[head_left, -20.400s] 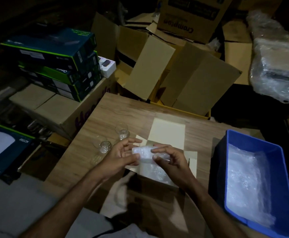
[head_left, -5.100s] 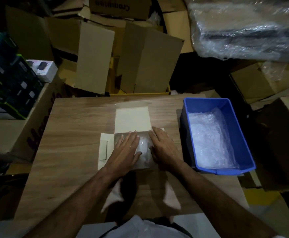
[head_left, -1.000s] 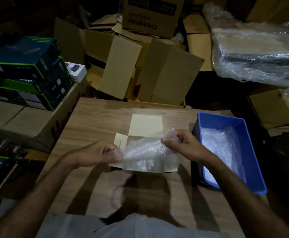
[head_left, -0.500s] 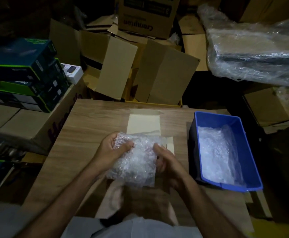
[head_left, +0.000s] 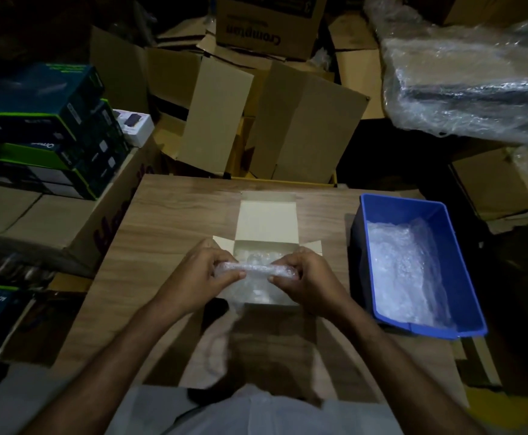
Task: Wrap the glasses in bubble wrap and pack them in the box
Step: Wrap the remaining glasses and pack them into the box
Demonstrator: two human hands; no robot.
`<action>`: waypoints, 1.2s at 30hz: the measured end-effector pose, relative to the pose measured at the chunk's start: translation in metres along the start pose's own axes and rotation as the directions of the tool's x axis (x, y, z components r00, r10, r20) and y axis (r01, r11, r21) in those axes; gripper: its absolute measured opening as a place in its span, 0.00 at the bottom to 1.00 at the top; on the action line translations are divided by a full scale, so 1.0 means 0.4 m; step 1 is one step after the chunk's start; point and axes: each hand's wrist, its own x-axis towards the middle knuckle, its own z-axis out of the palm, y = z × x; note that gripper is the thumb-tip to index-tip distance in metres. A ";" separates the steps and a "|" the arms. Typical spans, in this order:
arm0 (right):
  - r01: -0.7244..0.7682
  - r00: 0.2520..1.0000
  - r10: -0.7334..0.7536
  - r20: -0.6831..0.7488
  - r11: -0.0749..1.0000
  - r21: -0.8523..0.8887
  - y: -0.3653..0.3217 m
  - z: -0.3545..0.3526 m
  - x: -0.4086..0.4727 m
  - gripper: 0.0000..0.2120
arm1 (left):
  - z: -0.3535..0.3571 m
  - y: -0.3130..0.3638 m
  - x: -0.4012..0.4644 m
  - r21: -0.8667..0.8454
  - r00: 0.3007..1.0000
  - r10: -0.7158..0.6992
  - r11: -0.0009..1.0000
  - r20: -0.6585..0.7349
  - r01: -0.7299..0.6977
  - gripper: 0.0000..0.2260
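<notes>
A small cream cardboard box stands open in the middle of the wooden table, its lid flap lying back. Wrapped bundles of bubble wrap show inside it; no bare glass is visible. Just above the box's near half I hold a narrow rolled piece of bubble wrap sideways. My left hand pinches its left end and my right hand pinches its right end.
A blue plastic bin holding more bubble wrap stands at the table's right edge. Stacked dark product boxes sit on cartons to the left. Open brown cartons crowd the far side, and a plastic-wrapped bundle lies at the upper right.
Half a second ago both hands held a loose, bulky sheet of bubble wrap over the box. Now it is gathered into a tight narrow roll, lower, and the box's inside shows.
</notes>
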 end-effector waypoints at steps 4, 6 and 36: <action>-0.094 0.994 0.081 0.075 0.975 0.199 0.010 -0.041 -0.004 0.14 | -0.015 -0.018 0.000 -0.362 0.992 0.008 0.931 0.128 0.040 0.10; -0.194 0.980 0.152 0.130 0.877 0.440 0.012 -0.041 -0.009 0.17 | -0.006 -0.004 -0.007 -0.600 0.967 -0.028 0.779 0.252 0.179 0.12; -0.193 0.973 0.229 -0.038 0.889 0.415 0.132 0.117 -0.003 0.07 | 0.091 -0.136 0.069 -0.545 0.912 -0.176 0.754 0.370 0.367 0.09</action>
